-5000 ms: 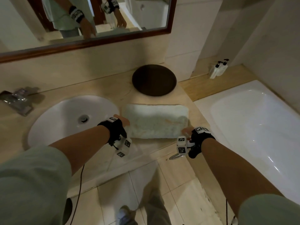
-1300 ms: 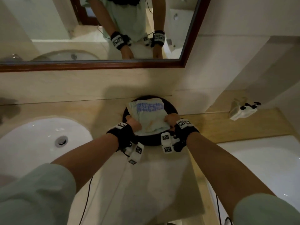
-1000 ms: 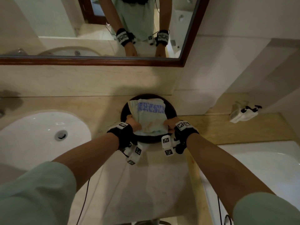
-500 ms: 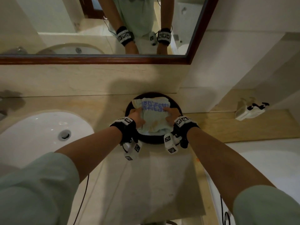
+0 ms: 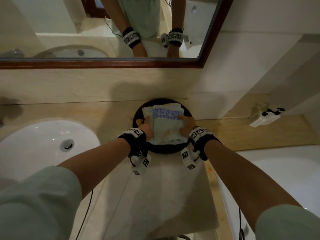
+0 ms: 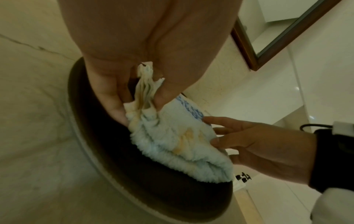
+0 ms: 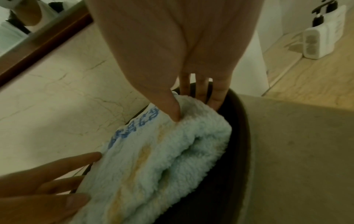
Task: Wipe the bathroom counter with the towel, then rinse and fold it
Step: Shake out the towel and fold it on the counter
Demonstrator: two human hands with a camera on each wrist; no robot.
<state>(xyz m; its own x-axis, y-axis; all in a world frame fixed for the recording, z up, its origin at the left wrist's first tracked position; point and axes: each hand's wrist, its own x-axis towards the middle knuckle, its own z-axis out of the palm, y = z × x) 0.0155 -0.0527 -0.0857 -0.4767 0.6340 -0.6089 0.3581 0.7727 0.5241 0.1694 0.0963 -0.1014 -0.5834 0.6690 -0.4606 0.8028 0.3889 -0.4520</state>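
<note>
In the middle of the frame, we see the soft, folded white towel on a round dark tray. Our left hand and right hand each grip one side.

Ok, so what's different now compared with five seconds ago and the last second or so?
Five seconds ago the towel lay as a long fold on the counter in front of the empty dark round tray. Now it is folded smaller and sits on that tray. The left hand and right hand hold its two sides. In the last second both hands slid further along the towel. The tray, sink and pump bottles stayed put.
</note>
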